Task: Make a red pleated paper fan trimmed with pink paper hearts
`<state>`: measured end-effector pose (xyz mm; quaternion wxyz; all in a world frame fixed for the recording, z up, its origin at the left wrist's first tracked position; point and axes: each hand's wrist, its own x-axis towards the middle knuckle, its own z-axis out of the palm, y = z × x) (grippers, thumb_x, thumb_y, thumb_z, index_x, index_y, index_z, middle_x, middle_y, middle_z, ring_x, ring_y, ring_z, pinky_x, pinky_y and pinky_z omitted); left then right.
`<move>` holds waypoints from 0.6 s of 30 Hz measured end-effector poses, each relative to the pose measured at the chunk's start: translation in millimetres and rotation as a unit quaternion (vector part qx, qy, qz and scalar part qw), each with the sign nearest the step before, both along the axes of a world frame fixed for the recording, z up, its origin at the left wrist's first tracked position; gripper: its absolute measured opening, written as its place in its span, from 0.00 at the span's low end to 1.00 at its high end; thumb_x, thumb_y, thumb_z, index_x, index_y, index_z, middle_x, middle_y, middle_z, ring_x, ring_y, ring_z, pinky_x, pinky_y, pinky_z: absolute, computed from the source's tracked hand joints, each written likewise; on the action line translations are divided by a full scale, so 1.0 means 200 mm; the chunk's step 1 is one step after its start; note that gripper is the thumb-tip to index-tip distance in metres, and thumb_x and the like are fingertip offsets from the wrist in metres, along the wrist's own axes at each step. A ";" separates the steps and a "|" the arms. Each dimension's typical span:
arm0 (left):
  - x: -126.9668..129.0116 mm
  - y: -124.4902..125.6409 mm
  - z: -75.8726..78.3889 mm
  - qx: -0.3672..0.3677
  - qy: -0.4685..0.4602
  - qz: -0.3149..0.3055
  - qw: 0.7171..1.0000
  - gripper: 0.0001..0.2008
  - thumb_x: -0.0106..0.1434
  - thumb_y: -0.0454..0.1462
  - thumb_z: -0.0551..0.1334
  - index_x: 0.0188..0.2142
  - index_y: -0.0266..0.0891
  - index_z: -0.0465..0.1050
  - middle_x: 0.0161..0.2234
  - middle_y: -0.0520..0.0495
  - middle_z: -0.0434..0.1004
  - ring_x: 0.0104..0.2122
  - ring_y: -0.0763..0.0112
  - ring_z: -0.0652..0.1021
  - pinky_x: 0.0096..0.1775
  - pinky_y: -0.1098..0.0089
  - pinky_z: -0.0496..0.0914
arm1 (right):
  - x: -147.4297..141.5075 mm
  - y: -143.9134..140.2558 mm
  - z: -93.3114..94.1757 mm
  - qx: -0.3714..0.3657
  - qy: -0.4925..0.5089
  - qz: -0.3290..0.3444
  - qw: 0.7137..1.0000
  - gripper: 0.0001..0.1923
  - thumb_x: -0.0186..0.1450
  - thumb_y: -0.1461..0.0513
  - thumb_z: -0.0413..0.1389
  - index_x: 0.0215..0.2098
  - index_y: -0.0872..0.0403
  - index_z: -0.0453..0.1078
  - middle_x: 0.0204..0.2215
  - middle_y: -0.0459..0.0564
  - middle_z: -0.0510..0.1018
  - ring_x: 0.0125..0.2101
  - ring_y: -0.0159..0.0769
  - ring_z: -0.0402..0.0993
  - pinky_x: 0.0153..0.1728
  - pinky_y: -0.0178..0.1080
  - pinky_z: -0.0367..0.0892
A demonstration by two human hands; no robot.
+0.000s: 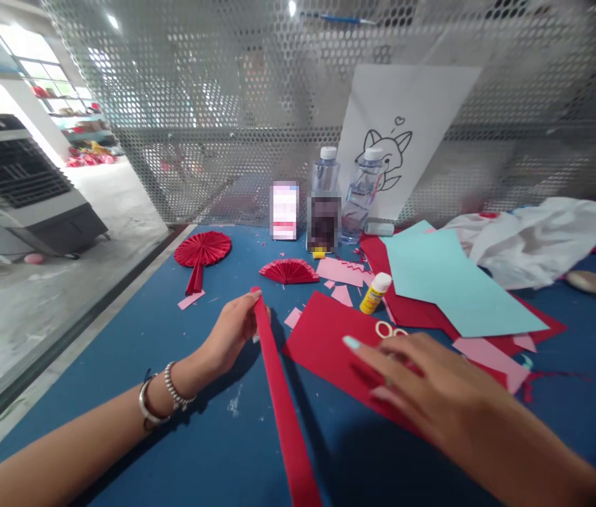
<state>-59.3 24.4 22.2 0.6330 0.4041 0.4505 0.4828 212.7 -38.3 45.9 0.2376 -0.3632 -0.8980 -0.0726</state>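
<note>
Red paper strip point(281, 394) lies along the blue bench point(181, 451), running from near centre toward 6 o'clock and out past the bottom edge. Left hand point(231, 331) pinches the far end of the strip, thumb and fingers closed on it; two bracelets on that wrist. Right hand point(424, 394) hovers palm-down at 4 o'clock, fingers spread and holding nothing, over a red paper sheet point(324, 338) just right of the strip; whether the fingertips touch the sheet cannot be told. Scissor handles point(388, 329) show just beyond the right hand's fingers. Yellow glue bottle point(375, 292) with white cap lies at 1 o'clock from the strip's far end, beside a light blue sheet point(450, 282). Finished round pleated fan point(203, 250) at 11 o'clock; half-open pleated fan point(289, 271) at 12 o'clock, pink scraps near it. Two water bottles point(325, 190) stand at the back against the perforated metal screen point(197, 105), with a line drawing on white paper point(408, 105) propped behind them.
</note>
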 end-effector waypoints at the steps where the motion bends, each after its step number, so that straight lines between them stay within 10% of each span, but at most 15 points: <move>1: 0.02 0.00 0.01 0.001 -0.004 -0.001 1.000 0.15 0.62 0.42 0.54 0.22 0.35 0.64 0.18 0.53 0.66 0.18 0.79 0.66 0.21 0.78 0.60 | -0.06 -0.02 0.02 -0.010 -0.009 0.016 1.000 0.25 0.63 0.65 0.49 0.58 0.46 0.57 0.41 0.52 0.72 0.39 0.37 0.69 0.34 0.38 0.67; 10: 0.22 -0.04 0.09 -0.039 -0.041 -0.040 0.998 0.16 0.62 0.45 0.54 0.26 0.35 0.66 0.20 0.52 0.68 0.19 0.77 0.69 0.26 0.74 0.65 | -0.23 0.01 0.02 0.122 0.071 0.207 0.968 0.15 0.65 0.67 0.45 0.44 0.52 0.70 0.37 0.47 0.72 0.38 0.33 0.63 0.37 0.36 0.63; 14: 0.25 -0.14 0.11 -0.023 0.029 -0.179 0.983 0.15 0.62 0.44 0.53 0.33 0.34 0.71 0.27 0.47 0.74 0.25 0.72 0.72 0.29 0.72 0.66 | -0.16 0.05 0.00 0.289 -0.019 0.215 0.933 0.14 0.64 0.64 0.47 0.44 0.55 0.71 0.41 0.48 0.69 0.36 0.33 0.61 0.35 0.39 0.61; 18: 0.26 -0.20 0.17 0.079 0.119 -0.150 0.978 0.14 0.62 0.43 0.56 0.29 0.34 0.72 0.24 0.51 0.71 0.24 0.76 0.68 0.27 0.76 0.62 | -0.11 0.09 0.00 0.270 -0.020 0.164 0.949 0.14 0.61 0.67 0.52 0.46 0.55 0.70 0.34 0.47 0.70 0.35 0.33 0.63 0.34 0.39 0.61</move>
